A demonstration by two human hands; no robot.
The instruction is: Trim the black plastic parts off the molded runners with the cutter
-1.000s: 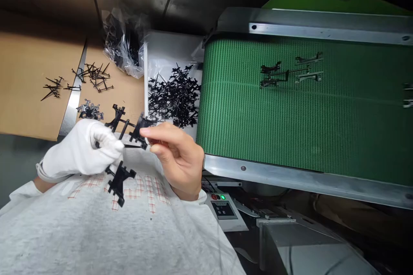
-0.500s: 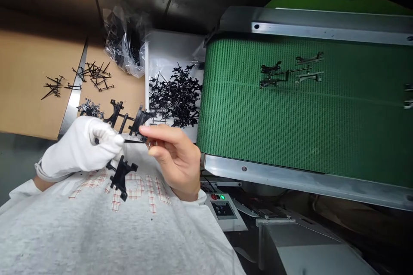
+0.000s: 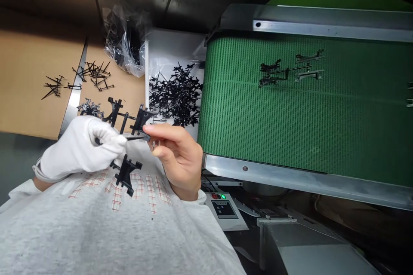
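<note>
Although it is spindly and branched, the black moulded plastic runner frame (image 3: 122, 122) is held firmly in midair, just above the chest of a grey sweatshirt (image 3: 97, 232). The left hand in a white cotton glove (image 3: 80, 148) is clamped on a thin black stem of the frame, and the bare right hand (image 3: 177, 159) pinches its other side between thumb and forefinger. Just beyond the hands, a white tray (image 3: 174, 45) lined with clear plastic holds a heaped tangle of black runner pieces (image 3: 176, 96). To its left, a tan cardboard surface (image 3: 32, 73) carries scattered black pieces (image 3: 93, 75) and a small cluster of silvery parts (image 3: 90, 109), with a clear plastic bag of black pieces (image 3: 124, 47) near its far edge. To the right runs a green ribbed conveyor belt (image 3: 274, 129) between steel side rails (image 3: 290, 178), with several dark parts (image 3: 284, 73) lying on it. A small control panel with red and green buttons (image 3: 222, 210) sits below the nearer rail.
</note>
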